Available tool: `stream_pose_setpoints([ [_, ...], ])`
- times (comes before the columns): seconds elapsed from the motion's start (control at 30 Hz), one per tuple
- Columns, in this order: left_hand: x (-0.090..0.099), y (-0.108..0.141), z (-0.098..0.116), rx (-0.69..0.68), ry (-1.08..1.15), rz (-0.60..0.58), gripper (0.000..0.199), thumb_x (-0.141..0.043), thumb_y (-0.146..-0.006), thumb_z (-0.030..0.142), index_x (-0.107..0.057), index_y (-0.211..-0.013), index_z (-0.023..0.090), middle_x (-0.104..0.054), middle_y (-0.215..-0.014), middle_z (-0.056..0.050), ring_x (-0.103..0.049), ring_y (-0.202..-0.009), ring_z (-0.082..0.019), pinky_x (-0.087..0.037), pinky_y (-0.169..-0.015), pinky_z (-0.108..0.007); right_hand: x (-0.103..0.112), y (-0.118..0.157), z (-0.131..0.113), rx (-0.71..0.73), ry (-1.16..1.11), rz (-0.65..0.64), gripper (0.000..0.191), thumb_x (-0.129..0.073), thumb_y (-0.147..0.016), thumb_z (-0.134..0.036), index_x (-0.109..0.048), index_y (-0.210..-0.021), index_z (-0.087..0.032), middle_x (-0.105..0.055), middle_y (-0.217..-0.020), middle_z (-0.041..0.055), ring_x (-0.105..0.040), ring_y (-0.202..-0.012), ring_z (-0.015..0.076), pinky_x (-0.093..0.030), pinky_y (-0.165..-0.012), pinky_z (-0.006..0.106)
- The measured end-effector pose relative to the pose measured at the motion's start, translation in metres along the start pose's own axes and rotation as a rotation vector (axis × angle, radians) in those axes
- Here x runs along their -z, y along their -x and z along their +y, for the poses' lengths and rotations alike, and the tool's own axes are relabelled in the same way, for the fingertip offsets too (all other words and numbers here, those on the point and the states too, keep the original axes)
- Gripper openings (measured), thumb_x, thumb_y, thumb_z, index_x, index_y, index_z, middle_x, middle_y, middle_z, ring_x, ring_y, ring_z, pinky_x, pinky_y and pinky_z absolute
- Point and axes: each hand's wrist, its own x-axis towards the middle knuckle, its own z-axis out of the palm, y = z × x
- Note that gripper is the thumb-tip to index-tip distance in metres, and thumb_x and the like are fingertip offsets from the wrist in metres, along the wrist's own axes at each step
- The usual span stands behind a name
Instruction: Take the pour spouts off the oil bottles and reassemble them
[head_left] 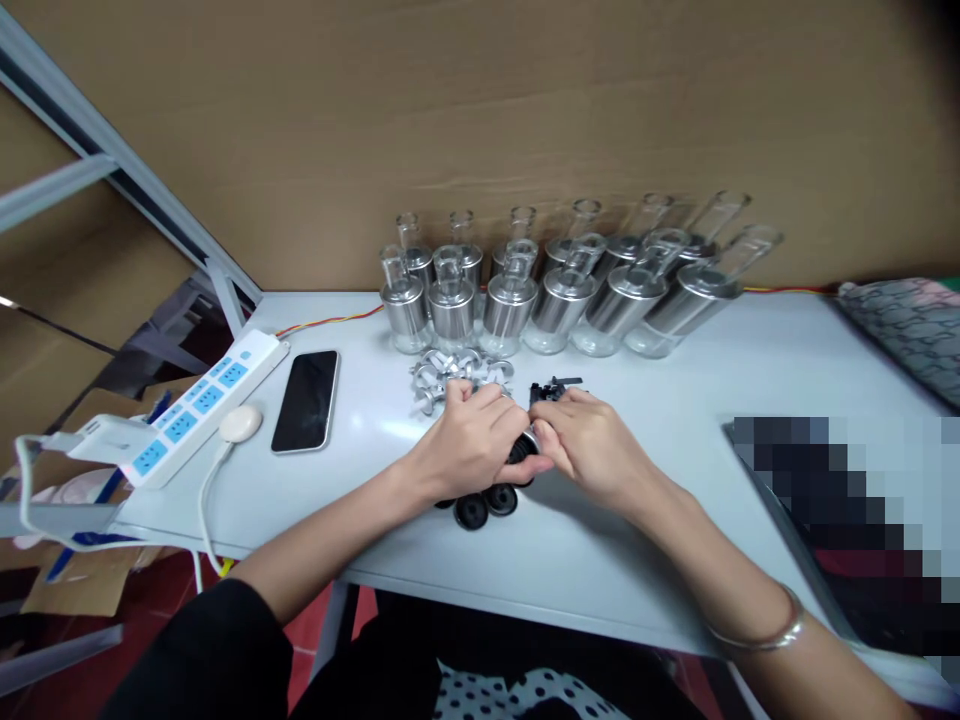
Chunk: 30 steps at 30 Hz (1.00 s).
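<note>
My left hand (478, 440) and my right hand (589, 447) meet over the middle of the table, both closed around a small round black part (523, 446) with a metallic rim. Fingers hide most of it. Several black round caps (472, 510) lie on the table just below my left hand. Behind that hand is a pile of small silvery-white pieces (429, 378). Small black pieces (551, 390) lie just behind my right hand. Farther back, glass bottles with metal sleeves (510, 308) stand in two rows.
A black-screened phone (305, 402) lies left on the grey-white table (645, 590). Beyond it are a white power strip (202, 405) with cables and a round white plug (240, 423). A cardboard wall (480, 110) rises behind; patterned fabric (907, 330) and a partly pixelated dark object are at right.
</note>
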Motion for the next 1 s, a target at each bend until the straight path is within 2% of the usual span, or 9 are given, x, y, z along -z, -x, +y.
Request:
stream_pose_setpoints([
  [0.1,0.000,-0.010,-0.001,-0.028,-0.024,0.126,0.059,-0.011,-0.099,0.046,-0.050,-0.067,0.016,-0.055,-0.060,-0.001,-0.043,-0.063,-0.015,-0.021,-0.067,-0.033,0.004,-0.005,0.003,-0.065,-0.100,-0.025,0.035,-0.029,-0.092,-0.021,-0.038,-0.058,-0.022,-0.049,-0.047,-0.0020,-0.039,-0.043,0.0126,-0.034,-0.056,0.028],
  [0.23,0.005,-0.010,-0.001,-0.026,0.008,0.250,0.055,-0.014,-0.099,0.045,-0.049,-0.068,0.016,-0.054,-0.059,-0.001,-0.043,-0.062,-0.015,-0.024,-0.067,-0.031,0.015,-0.005,0.009,-0.160,-0.240,0.006,0.040,-0.021,-0.096,-0.023,-0.045,-0.064,-0.021,-0.050,-0.049,-0.0029,-0.044,-0.042,0.0114,-0.035,-0.049,0.024],
  [0.37,0.007,0.005,-0.007,0.053,0.060,0.262,0.052,-0.012,-0.099,0.046,-0.050,-0.083,0.015,-0.058,-0.071,-0.003,-0.048,-0.068,-0.016,-0.026,-0.070,-0.030,0.031,0.002,0.022,-0.355,-0.376,0.152,0.032,-0.033,-0.096,-0.031,-0.048,-0.069,-0.020,-0.052,-0.057,-0.0019,-0.048,-0.050,0.0117,-0.039,-0.051,0.023],
  [0.47,0.005,0.014,-0.015,0.083,0.060,0.246,0.045,-0.015,-0.099,0.046,-0.047,-0.098,0.014,-0.062,-0.084,-0.005,-0.053,-0.075,-0.016,-0.026,-0.073,-0.031,0.032,0.009,0.036,-0.465,-0.270,0.188,0.028,-0.044,-0.092,-0.034,-0.052,-0.069,-0.020,-0.055,-0.061,-0.0004,-0.051,-0.054,0.0134,-0.039,-0.052,0.025],
  [0.67,0.002,0.012,-0.014,0.065,0.032,0.261,0.033,-0.025,-0.099,0.043,-0.042,-0.106,0.015,-0.065,-0.092,-0.007,-0.057,-0.079,-0.015,-0.026,-0.075,-0.030,0.014,0.020,0.056,-0.535,-0.004,0.135,0.019,-0.053,-0.083,-0.026,-0.067,-0.074,-0.017,-0.063,-0.066,0.0044,-0.058,-0.060,0.0181,-0.041,-0.055,0.029],
  [0.83,0.000,0.011,-0.012,0.074,0.040,0.254,0.031,-0.027,-0.099,0.041,-0.042,-0.105,0.014,-0.066,-0.093,-0.008,-0.059,-0.081,-0.015,-0.026,-0.075,-0.030,0.008,0.021,0.050,-0.666,0.031,0.005,0.015,-0.054,-0.079,-0.020,-0.067,-0.074,-0.017,-0.069,-0.071,0.0052,-0.063,-0.063,0.0193,-0.043,-0.060,0.029],
  [1.0,0.000,0.012,-0.016,0.082,0.052,0.248,0.030,-0.027,-0.100,0.039,-0.043,-0.104,0.014,-0.065,-0.094,-0.008,-0.059,-0.083,-0.015,-0.027,-0.076,-0.030,0.008,0.017,0.046,-0.798,0.034,-0.154,0.018,-0.050,-0.080,-0.021,-0.068,-0.081,-0.018,-0.073,-0.078,0.0063,-0.066,-0.070,0.0226,-0.043,-0.064,0.029],
])
